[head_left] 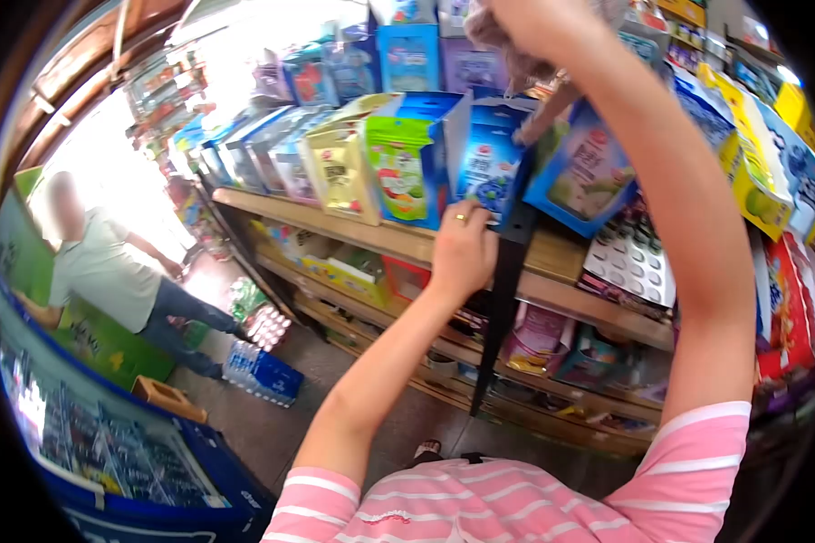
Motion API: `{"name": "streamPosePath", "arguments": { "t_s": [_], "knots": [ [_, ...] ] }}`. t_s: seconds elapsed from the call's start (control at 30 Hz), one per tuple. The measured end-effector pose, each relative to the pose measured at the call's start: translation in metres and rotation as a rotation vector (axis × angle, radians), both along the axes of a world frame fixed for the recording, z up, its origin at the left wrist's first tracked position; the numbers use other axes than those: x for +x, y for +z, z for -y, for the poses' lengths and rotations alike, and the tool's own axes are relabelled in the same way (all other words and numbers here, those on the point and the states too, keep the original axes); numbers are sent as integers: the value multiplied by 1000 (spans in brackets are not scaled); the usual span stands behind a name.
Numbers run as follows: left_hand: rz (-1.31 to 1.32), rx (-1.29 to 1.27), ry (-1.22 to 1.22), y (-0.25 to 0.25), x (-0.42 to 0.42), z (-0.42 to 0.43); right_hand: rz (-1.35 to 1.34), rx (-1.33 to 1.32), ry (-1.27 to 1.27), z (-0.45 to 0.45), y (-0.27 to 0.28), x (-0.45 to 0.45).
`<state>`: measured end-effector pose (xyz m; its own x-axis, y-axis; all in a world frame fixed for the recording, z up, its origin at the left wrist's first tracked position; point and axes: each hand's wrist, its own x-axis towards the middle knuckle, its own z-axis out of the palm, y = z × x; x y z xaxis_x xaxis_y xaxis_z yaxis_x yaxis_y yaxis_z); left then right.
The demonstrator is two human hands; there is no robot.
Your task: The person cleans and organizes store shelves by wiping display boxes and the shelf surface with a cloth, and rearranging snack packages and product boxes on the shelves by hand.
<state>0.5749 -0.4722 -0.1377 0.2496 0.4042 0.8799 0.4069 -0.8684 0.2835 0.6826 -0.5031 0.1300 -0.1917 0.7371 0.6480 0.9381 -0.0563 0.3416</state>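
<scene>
My left hand (pixel 465 249), with a ring on one finger, is at the shelf's front edge, its bent fingers gripping the bottom of a blue packet box (pixel 491 158). My right hand (pixel 530 25) is raised at the top edge of the view, partly cut off, and holds a grey-brown cloth (pixel 527 68) that hangs over the boxes. Left of the blue box stands a green packet (pixel 398 172) in its display box. To the right, a blue box with a clear window (pixel 584 172) leans at a tilt.
Stocked wooden shelves (pixel 371 231) run across the view, with a black upright (pixel 498 308) between sections. Bright yellow packages (pixel 756 172) stand at right. Another person (pixel 109 262) is at the left, near a bottle pack (pixel 263 371) on the floor and a blue-edged cooler (pixel 109 452).
</scene>
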Motion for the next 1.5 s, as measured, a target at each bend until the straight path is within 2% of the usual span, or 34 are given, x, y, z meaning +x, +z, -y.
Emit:
{"name": "streamPosePath", "arguments": {
  "t_s": [0.03, 0.1, 0.13, 0.17, 0.23, 0.27, 0.33, 0.43, 0.5, 0.57, 0.6, 0.63, 0.73, 0.83, 0.9, 0.97, 1.03, 1.07, 1.1, 1.13, 1.17, 1.2, 1.23, 1.3, 1.33, 1.47, 1.5],
  "knots": [
    [-12, -8, -20, 1, -2, -2, 95, 59, -44, 8, 11, 18],
    [35, 9, -54, 6, -6, -1, -5, 34, 142, 34, 27, 56],
    [25, 16, -94, 10, -12, -1, -177, 13, 201, 51, 32, 64],
    [15, 23, -133, 15, -19, 0, -219, 3, 170, 71, 35, 71],
    [-14, 85, -163, 34, -30, 3, -437, 124, 319, 96, 31, 83],
    [-29, 80, -183, 40, -35, -1, -434, 125, 293, 101, 33, 97],
    [-20, 131, -223, 59, -41, -1, -765, 74, 551, 107, 38, 124],
    [-2, 160, -377, 91, -36, 3, -865, 156, 459, 133, 33, 138],
    [46, 129, -450, 112, -21, 11, -845, 133, 500, 142, 29, 154],
    [-29, 345, -479, 140, -4, 11, -1006, 276, 376, 151, 22, 155],
    [-82, 371, -469, 150, 6, 7, -880, 323, 379, 153, 13, 151],
    [-134, 395, -456, 160, 16, 2, -878, 319, 373, 150, 12, 154],
    [-303, 188, -517, 180, 30, -10, -1233, 249, 433, 141, 5, 156],
    [-396, 143, -549, 191, 37, -16, -926, 318, 446, 127, -5, 125],
    [-536, 120, -580, 197, 43, -23, -926, 305, 594, 109, -10, 117],
    [-498, 95, -643, 202, 49, -29, -831, 216, 474, 105, -22, 78],
    [-467, 78, -636, 200, 52, -41, -690, -17, 434, 101, -35, 74],
    [-395, 275, -640, 196, 55, -45, -418, 120, 316, 105, -38, 70],
    [-393, 260, -623, 195, 52, -43, -554, 172, 312, 101, -37, 77],
    [-362, 297, -681, 198, 45, -35, -633, 240, 429, 101, -34, 78],
    [-452, 133, -698, 205, 29, -32, -719, 308, 545, 103, -32, 83],
    [-532, -29, -694, 214, 11, -25, -716, 370, 418, 107, -26, 118],
    [-477, -138, -699, 216, -4, -27, -710, 430, 292, 114, -19, 158],
    [-572, 84, -502, 217, -37, -52, -825, 402, 525, 133, -10, 186],
    [-635, 124, -332, 214, -51, -59, -824, 445, 496, 142, -11, 163],
    [-795, 389, -190, 168, -53, -51, -898, 480, 362, 141, -21, 144],
    [-1003, 394, -72, 155, -45, -39, -922, 489, 306, 143, -22, 147]
  ]
}}
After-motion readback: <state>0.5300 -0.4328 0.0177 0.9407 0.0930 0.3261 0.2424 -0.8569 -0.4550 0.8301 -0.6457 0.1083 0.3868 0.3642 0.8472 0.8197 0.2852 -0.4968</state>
